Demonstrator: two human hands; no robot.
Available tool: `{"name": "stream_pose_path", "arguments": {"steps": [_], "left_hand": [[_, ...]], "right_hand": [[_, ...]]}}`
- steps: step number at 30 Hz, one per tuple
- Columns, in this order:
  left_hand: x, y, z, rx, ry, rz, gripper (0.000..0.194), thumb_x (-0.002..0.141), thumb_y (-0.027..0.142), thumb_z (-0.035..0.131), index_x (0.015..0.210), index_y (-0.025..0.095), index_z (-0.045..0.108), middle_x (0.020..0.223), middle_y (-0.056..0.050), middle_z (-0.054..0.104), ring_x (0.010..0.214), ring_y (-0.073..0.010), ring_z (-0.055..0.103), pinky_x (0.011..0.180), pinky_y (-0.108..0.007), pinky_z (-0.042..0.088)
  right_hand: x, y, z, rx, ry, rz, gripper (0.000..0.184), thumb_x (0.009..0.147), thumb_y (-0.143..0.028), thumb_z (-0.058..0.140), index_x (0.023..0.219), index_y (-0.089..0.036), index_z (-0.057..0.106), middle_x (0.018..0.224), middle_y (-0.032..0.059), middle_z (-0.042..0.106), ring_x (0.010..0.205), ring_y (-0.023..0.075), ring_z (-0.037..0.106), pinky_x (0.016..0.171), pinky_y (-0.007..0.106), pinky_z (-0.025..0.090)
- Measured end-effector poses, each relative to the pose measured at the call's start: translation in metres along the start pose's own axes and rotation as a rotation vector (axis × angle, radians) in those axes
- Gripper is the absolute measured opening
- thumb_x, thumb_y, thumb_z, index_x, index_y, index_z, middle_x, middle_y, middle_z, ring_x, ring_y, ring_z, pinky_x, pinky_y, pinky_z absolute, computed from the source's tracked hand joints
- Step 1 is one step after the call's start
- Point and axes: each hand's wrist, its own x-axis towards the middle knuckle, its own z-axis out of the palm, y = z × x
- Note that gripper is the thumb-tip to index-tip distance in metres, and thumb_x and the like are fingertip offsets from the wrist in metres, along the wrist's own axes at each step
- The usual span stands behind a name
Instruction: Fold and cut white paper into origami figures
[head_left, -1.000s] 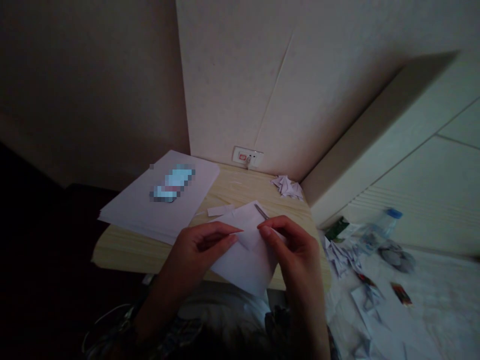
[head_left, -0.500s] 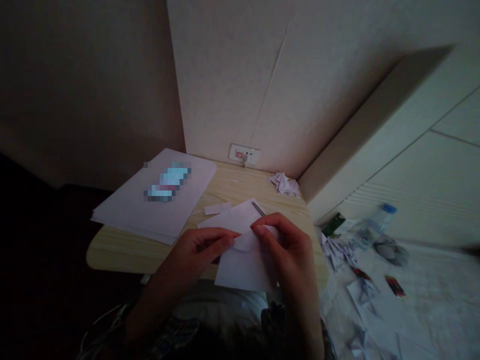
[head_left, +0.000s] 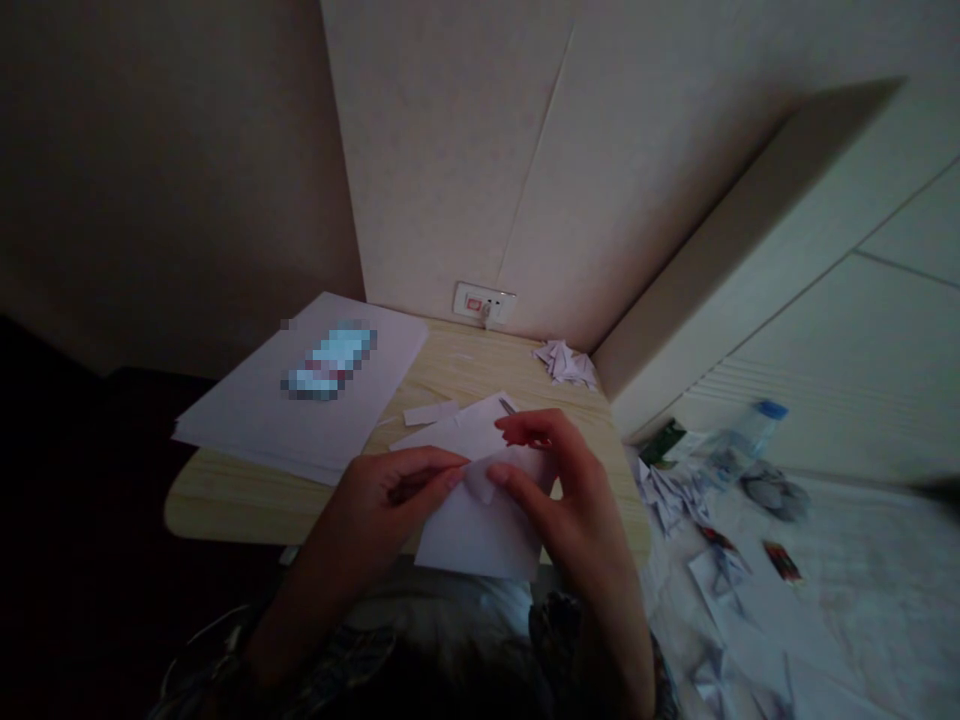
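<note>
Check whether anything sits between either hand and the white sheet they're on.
Nothing visible does. The left hand pinches the white sheet at an edge; the right hand appears to touch it with the thumb, index finger apart. A slim dark tool, partly hidden behind the right fingers, lies beyond the thumb.

The left forearm [head_left: 304,610] slants upward and inward, its wrist almost straight; at the left grip [head_left: 386,495], thumb [head_left: 439,490] and index finger [head_left: 427,458] come together in a pinch directed to the right. The right forearm [head_left: 622,635] stands more steeply; at the right grip [head_left: 574,485], the index finger [head_left: 532,420] arches well apart from the thumb [head_left: 517,485], both pointing leftward.
</note>
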Motion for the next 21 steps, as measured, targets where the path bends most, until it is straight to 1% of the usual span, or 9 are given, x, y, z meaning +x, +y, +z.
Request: {"name": "stream_pose_path", "arguments": {"steps": [2,4,6,9,13,16,19,21], "left_hand": [[0.000,0.000,0.000,0.014,-0.004,0.007,0.017,0.077,0.035,0.067,0.076,0.023,0.080,0.074,-0.001,0.078,0.070,-0.0201,0.070,0.061,-0.023,0.053],[0.001,0.000,-0.003,0.045,-0.024,0.037,0.018,0.078,0.035,0.067,0.079,0.024,0.081,0.078,-0.001,0.080,0.073,-0.0210,0.071,0.065,-0.024,0.054],[0.002,-0.001,-0.006,0.074,-0.064,0.077,0.017,0.079,0.034,0.067,0.080,0.025,0.081,0.082,-0.001,0.080,0.079,-0.0215,0.071,0.071,-0.024,0.054],[0.004,-0.001,-0.011,0.063,-0.129,0.099,0.016,0.079,0.031,0.067,0.083,0.027,0.082,0.087,0.001,0.081,0.085,-0.0208,0.071,0.079,-0.024,0.054],[0.004,-0.003,-0.011,-0.012,-0.179,0.038,0.016,0.078,0.031,0.068,0.087,0.027,0.081,0.089,0.001,0.081,0.084,-0.0200,0.073,0.075,-0.023,0.055],[0.004,-0.004,-0.007,-0.051,-0.163,0.004,0.014,0.074,0.031,0.070,0.081,0.024,0.080,0.084,0.000,0.081,0.079,-0.0207,0.073,0.071,-0.025,0.057],[0.005,-0.003,-0.005,-0.018,-0.141,0.014,0.011,0.073,0.030,0.069,0.073,0.023,0.078,0.078,0.000,0.080,0.075,-0.0208,0.073,0.070,-0.026,0.057],[0.004,-0.002,-0.005,0.033,-0.134,0.036,0.011,0.074,0.030,0.069,0.071,0.023,0.078,0.075,0.000,0.080,0.073,-0.0201,0.072,0.068,-0.025,0.056]], "right_hand": [[-0.001,0.000,-0.002,-0.038,-0.011,-0.033,0.028,0.073,-0.023,0.076,0.099,-0.025,0.065,0.099,0.0022,0.067,0.096,0.0222,0.060,0.084,0.034,0.046],[-0.001,0.000,-0.003,-0.072,-0.067,-0.045,0.022,0.075,-0.021,0.076,0.094,-0.024,0.065,0.098,0.0024,0.067,0.095,0.0219,0.060,0.084,0.035,0.046],[0.000,-0.001,-0.005,-0.104,-0.121,-0.035,0.012,0.076,-0.020,0.075,0.083,-0.023,0.065,0.089,0.0018,0.066,0.089,0.0211,0.060,0.080,0.034,0.046],[0.003,0.000,-0.008,-0.117,-0.128,-0.012,0.011,0.075,-0.020,0.076,0.074,-0.021,0.065,0.083,0.0015,0.063,0.084,0.0205,0.060,0.075,0.032,0.046],[0.004,0.002,-0.010,-0.112,-0.142,-0.020,0.010,0.077,-0.021,0.074,0.073,-0.021,0.065,0.082,0.0014,0.063,0.083,0.0199,0.061,0.074,0.031,0.046],[0.004,0.003,-0.009,-0.120,-0.157,-0.027,0.009,0.077,-0.019,0.074,0.072,-0.021,0.066,0.082,0.0013,0.064,0.082,0.0193,0.061,0.074,0.031,0.046],[0.002,0.002,-0.008,-0.131,-0.184,-0.023,0.009,0.077,-0.018,0.073,0.071,-0.021,0.067,0.081,0.0011,0.065,0.081,0.0188,0.061,0.072,0.030,0.046],[0.001,0.000,-0.007,-0.126,-0.196,-0.031,0.009,0.079,-0.018,0.073,0.072,-0.021,0.068,0.082,0.0012,0.066,0.081,0.0185,0.061,0.071,0.030,0.045]]}}
